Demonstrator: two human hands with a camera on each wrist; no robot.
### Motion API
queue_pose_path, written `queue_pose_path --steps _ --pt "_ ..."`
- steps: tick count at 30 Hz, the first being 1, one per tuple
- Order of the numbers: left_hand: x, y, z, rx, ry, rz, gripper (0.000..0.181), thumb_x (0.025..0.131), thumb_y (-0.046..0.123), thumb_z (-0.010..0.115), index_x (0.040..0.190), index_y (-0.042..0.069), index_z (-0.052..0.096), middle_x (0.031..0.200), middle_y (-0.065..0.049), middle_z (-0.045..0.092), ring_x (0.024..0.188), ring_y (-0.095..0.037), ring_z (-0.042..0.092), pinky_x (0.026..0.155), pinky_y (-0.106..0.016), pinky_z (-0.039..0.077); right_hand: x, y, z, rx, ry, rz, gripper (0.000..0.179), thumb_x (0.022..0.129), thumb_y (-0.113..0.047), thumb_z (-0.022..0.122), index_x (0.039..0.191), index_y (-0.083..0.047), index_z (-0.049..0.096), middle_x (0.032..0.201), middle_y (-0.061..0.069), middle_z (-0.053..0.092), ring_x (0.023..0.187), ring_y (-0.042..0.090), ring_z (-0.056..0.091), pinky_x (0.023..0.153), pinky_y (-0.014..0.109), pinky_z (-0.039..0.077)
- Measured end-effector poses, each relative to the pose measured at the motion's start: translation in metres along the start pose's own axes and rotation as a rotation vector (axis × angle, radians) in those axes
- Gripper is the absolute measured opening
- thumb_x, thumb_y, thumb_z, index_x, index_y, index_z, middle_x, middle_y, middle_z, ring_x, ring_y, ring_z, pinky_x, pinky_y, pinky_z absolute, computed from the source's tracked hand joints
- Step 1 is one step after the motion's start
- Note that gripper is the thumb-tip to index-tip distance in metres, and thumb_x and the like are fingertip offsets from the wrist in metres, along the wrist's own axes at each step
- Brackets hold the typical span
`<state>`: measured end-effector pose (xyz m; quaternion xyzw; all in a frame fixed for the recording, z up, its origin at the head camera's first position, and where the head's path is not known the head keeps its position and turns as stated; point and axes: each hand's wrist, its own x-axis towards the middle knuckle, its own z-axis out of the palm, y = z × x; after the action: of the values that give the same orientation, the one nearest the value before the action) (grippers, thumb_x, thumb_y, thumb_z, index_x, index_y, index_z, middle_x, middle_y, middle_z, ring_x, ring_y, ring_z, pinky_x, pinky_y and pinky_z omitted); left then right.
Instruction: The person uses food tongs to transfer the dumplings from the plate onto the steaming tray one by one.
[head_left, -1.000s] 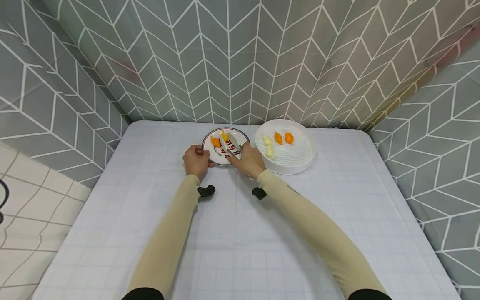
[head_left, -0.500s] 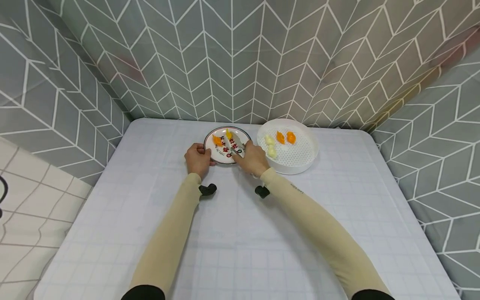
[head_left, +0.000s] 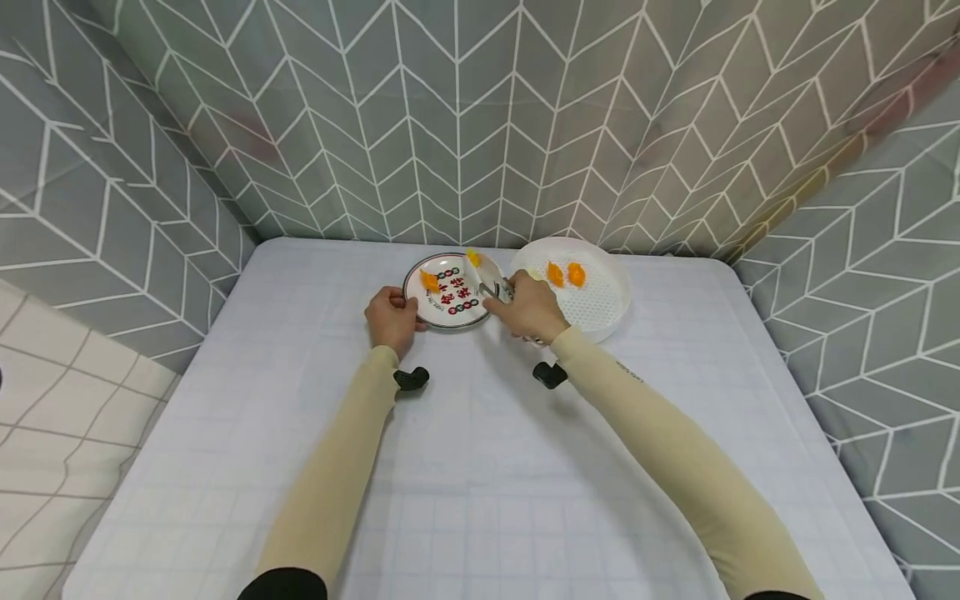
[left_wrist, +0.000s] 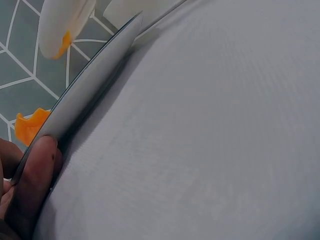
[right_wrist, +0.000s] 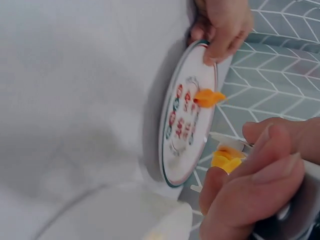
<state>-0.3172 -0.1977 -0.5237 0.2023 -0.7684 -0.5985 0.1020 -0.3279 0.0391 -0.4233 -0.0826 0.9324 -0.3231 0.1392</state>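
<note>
My left hand [head_left: 392, 319] grips the near left rim of a white plate [head_left: 438, 313] with red lettering and a dark edge. On the plate lies an orange dumpling-shaped piece [head_left: 430, 282], also in the right wrist view. My right hand [head_left: 534, 305] holds a pair of tongs [head_left: 491, 275] with broad pale tips, raised over the plate's right side. Between the tips sits a yellow piece [head_left: 473, 258], clear of the plate; the right wrist view shows this yellow piece [right_wrist: 227, 161] beyond my fingers. The left wrist view shows the plate [left_wrist: 95, 82] edge-on, slightly tilted.
Right of the plate stands a round white tray [head_left: 603, 312] with a raised rim and perforated bottom. It bears two orange pieces [head_left: 566, 275] and pale yellow pieces [head_left: 534, 273], mostly behind my right hand. A patterned grey wall [head_left: 480, 125] rises behind the table.
The tongs have lifted the yellow piece off the plate, and my right hand has moved right, over the tray's left edge. My left hand stays at the plate's rim.
</note>
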Motion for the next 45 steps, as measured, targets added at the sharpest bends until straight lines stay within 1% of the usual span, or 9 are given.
queue_pose_path --steps 5,10,14,18,22,30,36,39,45 --pt "-0.001 0.0 0.0 -0.019 -0.011 -0.008 0.028 0.105 0.007 0.064 0.131 -0.003 0.057 0.106 -0.013 0.056 0.06 -0.012 0.066 0.063 -0.027 0.069 -0.012 0.003 -0.021 -0.019 -0.018 0.011 0.063 0.1 -0.044 0.071 0.14 -0.002 0.049 0.105 0.017 0.068 0.054 0.017 0.068 0.046 0.023 0.055" --pt "0.0 -0.001 0.001 -0.021 -0.014 -0.007 0.026 0.105 0.006 0.063 0.129 -0.003 0.058 0.106 -0.012 0.056 0.058 -0.01 0.066 0.064 -0.027 0.069 -0.027 0.007 -0.042 -0.057 -0.017 0.015 0.061 0.099 -0.044 0.069 0.14 -0.003 0.05 0.105 0.017 0.068 0.055 0.019 0.068 0.045 0.024 0.053" --pt "0.002 -0.001 0.0 -0.016 -0.015 0.001 0.026 0.105 0.006 0.063 0.129 -0.003 0.058 0.105 -0.012 0.056 0.057 -0.01 0.066 0.063 -0.027 0.068 -0.039 0.016 -0.059 -0.085 -0.027 0.012 0.066 0.098 -0.044 0.068 0.144 -0.001 0.048 0.108 0.018 0.068 0.056 0.02 0.069 0.045 0.025 0.054" --pt "0.003 0.0 -0.001 -0.008 -0.019 0.011 0.027 0.105 0.007 0.062 0.131 -0.003 0.057 0.104 -0.011 0.055 0.058 -0.01 0.065 0.063 -0.027 0.068 -0.049 0.029 -0.074 -0.114 -0.028 0.012 0.067 0.098 -0.045 0.067 0.143 0.001 0.049 0.099 0.017 0.07 0.052 0.018 0.066 0.043 0.026 0.052" --pt "0.004 0.001 -0.002 0.002 -0.013 0.018 0.029 0.105 0.008 0.063 0.132 -0.003 0.057 0.104 -0.011 0.055 0.057 -0.009 0.064 0.061 -0.026 0.068 -0.059 0.04 -0.086 -0.134 -0.043 0.05 0.068 0.098 -0.047 0.067 0.142 0.001 0.048 0.089 0.015 0.07 0.049 0.018 0.062 0.042 0.026 0.049" --pt "0.002 -0.001 -0.001 0.007 -0.022 0.012 0.031 0.106 0.009 0.062 0.134 -0.003 0.056 0.105 -0.011 0.055 0.059 -0.01 0.064 0.062 -0.026 0.068 -0.071 0.063 -0.096 -0.146 -0.08 0.104 0.064 0.099 -0.047 0.068 0.135 0.002 0.05 0.087 0.014 0.068 0.052 0.018 0.062 0.045 0.026 0.05" --pt "0.005 -0.002 -0.002 0.014 -0.017 0.004 0.03 0.106 0.009 0.063 0.133 -0.002 0.057 0.104 -0.011 0.056 0.057 -0.01 0.065 0.059 -0.025 0.067 -0.07 0.074 -0.097 -0.149 -0.122 0.129 0.066 0.099 -0.048 0.068 0.137 0.002 0.049 0.09 0.017 0.068 0.054 0.018 0.061 0.045 0.025 0.05" --pt "0.006 -0.001 -0.002 0.021 -0.014 -0.006 0.029 0.106 0.009 0.063 0.132 -0.001 0.058 0.104 -0.011 0.056 0.056 -0.01 0.065 0.058 -0.024 0.066 -0.069 0.079 -0.097 -0.158 -0.143 0.13 0.067 0.099 -0.048 0.068 0.137 0.002 0.049 0.091 0.015 0.068 0.055 0.017 0.062 0.046 0.025 0.051" --pt "0.004 0.002 -0.002 0.023 -0.023 -0.012 0.03 0.106 0.01 0.063 0.133 -0.001 0.057 0.105 -0.012 0.057 0.058 -0.011 0.064 0.06 -0.025 0.067 -0.065 0.084 -0.099 -0.181 -0.185 0.136 0.063 0.099 -0.048 0.068 0.133 0.002 0.05 0.087 0.016 0.069 0.053 0.017 0.06 0.046 0.026 0.05"
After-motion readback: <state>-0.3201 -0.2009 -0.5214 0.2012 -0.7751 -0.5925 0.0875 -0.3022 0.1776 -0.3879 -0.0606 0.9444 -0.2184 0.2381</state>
